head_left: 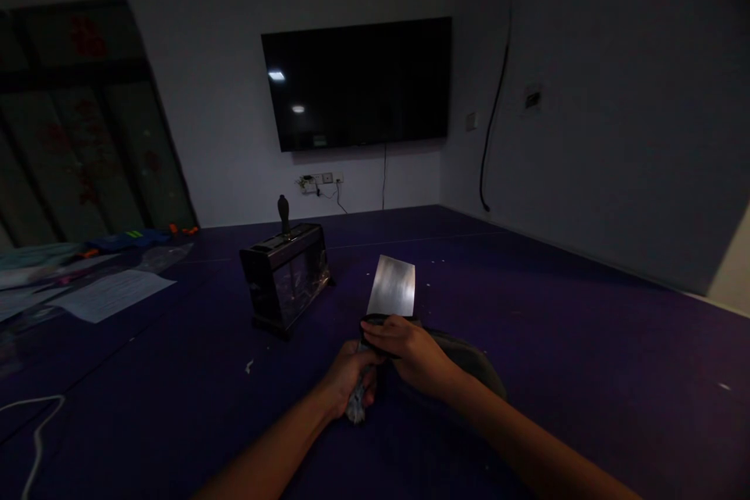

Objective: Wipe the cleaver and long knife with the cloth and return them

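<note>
Two hands meet at the near end of a broad metal blade (pixel 393 286): my left hand (pixel 344 379) is closed around a crumpled grey wrap (pixel 355 406), which pokes out below my fist, while my right hand (pixel 413 348) lies across a black band (pixel 375 320) at the blade's base; I cannot tell whether its fingers pinch it. The blade sits just beyond my fingers, pointing away from me, its long axis running forward with a slight lean right. A black knife block (pixel 290 273) stands apart, to the left.
</note>
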A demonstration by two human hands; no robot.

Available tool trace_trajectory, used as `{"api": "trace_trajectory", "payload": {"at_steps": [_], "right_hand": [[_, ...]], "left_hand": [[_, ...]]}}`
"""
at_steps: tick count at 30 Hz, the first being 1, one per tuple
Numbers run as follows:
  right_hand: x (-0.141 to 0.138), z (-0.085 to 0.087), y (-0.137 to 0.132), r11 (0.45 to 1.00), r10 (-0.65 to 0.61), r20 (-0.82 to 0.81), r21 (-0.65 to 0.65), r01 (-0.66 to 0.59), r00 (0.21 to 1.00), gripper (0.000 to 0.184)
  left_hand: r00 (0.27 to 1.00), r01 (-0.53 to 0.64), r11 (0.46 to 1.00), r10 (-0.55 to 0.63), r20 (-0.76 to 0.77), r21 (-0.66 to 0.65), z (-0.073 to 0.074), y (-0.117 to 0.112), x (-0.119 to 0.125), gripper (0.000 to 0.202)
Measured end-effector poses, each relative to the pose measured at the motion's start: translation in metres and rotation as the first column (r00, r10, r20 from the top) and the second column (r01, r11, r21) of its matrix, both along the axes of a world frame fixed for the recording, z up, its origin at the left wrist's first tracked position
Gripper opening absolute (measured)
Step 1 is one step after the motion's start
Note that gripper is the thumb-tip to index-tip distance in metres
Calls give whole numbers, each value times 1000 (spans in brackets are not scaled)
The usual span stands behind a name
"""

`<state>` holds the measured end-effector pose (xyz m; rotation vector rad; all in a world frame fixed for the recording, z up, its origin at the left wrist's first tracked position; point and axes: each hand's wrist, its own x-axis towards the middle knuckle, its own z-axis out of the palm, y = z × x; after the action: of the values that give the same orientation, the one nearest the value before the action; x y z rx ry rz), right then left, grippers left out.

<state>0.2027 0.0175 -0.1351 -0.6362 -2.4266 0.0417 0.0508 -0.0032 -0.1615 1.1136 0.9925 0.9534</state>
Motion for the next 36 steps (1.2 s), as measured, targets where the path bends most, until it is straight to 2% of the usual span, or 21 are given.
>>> {"api": "trace_trajectory", "payload": {"at_steps": [4,9,18,28,36], "right_hand": [[-1,3,-3,999,50,-14,0,-50,999,59],[0,1,1,996,90,-60,-1,-91,994,54],[3,1,5,986,158,-129,-32,-163,979,47],[20,5,15,995,67,-94,-70,-74,993,62],[25,5,19,997,-50,-72,49,54,996,60]], "left_hand": [[1000,-10,999,10,4,35,0,-1,1,26],[999,-52,999,52,2,12,2,-2,3,23],[996,-92,995,91,18,50,1,-3,2,22],[976,-163,986,165,143,-28,-1,4,-1,29],[976,-156,987,158,151,-22,-4,8,-3,31]]}}
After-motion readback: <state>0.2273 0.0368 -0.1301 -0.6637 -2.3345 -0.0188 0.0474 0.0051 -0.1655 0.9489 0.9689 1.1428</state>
